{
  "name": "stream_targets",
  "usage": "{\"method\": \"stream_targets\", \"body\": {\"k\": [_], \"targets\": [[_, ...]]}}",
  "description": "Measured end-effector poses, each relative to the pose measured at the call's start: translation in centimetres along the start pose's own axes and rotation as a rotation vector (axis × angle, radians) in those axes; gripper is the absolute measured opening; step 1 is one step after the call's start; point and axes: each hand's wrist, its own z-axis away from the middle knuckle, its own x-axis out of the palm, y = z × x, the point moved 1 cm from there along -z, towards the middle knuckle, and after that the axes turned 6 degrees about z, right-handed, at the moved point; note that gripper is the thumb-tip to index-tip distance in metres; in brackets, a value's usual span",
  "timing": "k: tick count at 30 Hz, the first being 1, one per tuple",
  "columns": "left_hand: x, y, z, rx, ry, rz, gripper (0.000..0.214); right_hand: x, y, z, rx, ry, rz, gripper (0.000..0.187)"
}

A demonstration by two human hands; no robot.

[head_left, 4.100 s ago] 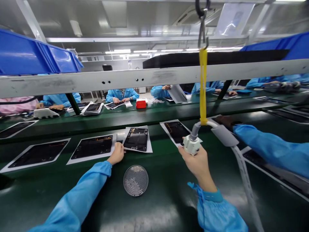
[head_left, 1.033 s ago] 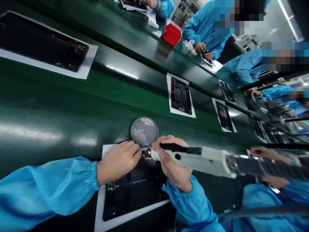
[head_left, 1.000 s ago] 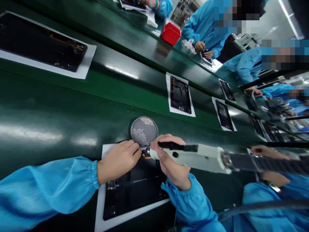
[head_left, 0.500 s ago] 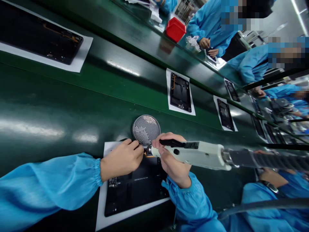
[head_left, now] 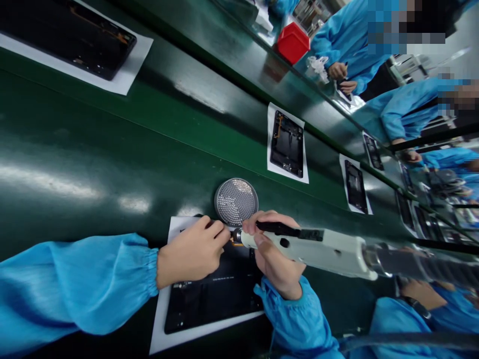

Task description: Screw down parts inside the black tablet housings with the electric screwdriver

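Observation:
The view is strongly tilted. A dark tablet-like device (head_left: 213, 299) lies open-backed on a white paper sheet (head_left: 160, 319), with a small orange flex near its upper edge. My right hand (head_left: 277, 252) grips a white electric screwdriver (head_left: 310, 248), and its metal tip touches or nearly touches the device by the orange flex. My left hand (head_left: 192, 254) rests on the device's upper edge beside that tip, fingers curled, and whatever lies beneath them is hidden. Just above both hands sits a round perforated metal screw tray (head_left: 236, 202).
Several more devices on paper sheets lie along the green conveyor belt (head_left: 75, 149), including one (head_left: 287, 143) close by. Across a second belt stand a red box (head_left: 293, 43) and a co-worker's hands (head_left: 339, 72). A dark cable (head_left: 411, 342) runs along the lower right.
Compared with the oldest frame, both hands have come together over one device, with the screwdriver tip at it. Over the last second, the view has only shifted slightly.

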Motion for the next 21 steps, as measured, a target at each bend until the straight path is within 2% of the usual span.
{"method": "stream_targets", "body": {"k": [9,16,18,21], "targets": [[-0.2,0.2,0.0,-0.003,0.015,0.007,0.022,0.6,-0.1,-0.6,-0.051,-0.071,-0.049,0.017],[-0.2,0.1,0.1,0.0,0.023,0.013,0.023,0.5,0.1,-0.2,-0.076,-0.052,-0.046,0.018],[0.0,0.1,0.2,-0.007,0.03,0.018,0.024,0.3,-0.3,-0.7,-0.089,-0.025,-0.066,0.021],[0.3,0.1,0.3,-0.006,0.048,0.024,0.024,0.2,-1.4,-2.7,-0.13,0.095,-0.115,0.024]]}}
